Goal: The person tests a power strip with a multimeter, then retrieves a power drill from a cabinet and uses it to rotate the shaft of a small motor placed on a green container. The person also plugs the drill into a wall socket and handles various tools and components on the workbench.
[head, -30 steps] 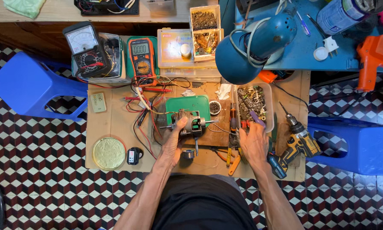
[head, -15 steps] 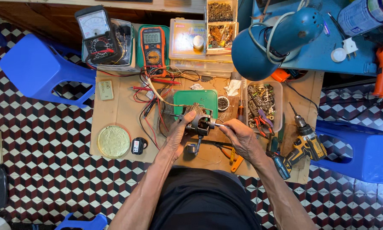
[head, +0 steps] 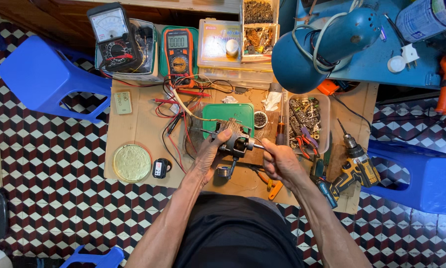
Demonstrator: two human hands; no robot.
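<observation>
2 hands gripping small motor [head: 234,141], left hand [head: 206,159], right hand [head: 278,161], shaft pointing right

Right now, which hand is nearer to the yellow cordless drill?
Right. The right hand is just left of the yellow cordless drill; the left hand is farther left, holding the small motor.

A low wooden table [head: 138,130] stood on a checkered floor [head: 44,198], between two blue stools [head: 49,74]. On it lay a round yellow tin [head: 132,163], a small black device [head: 159,168], a green tray [head: 229,115], red and black leads [head: 176,111], a parts box [head: 309,121], pliers [head: 268,182] and a yellow drill [head: 349,171]. At the far edge stood an analog meter [head: 115,37] and an orange multimeter [head: 178,51].
</observation>
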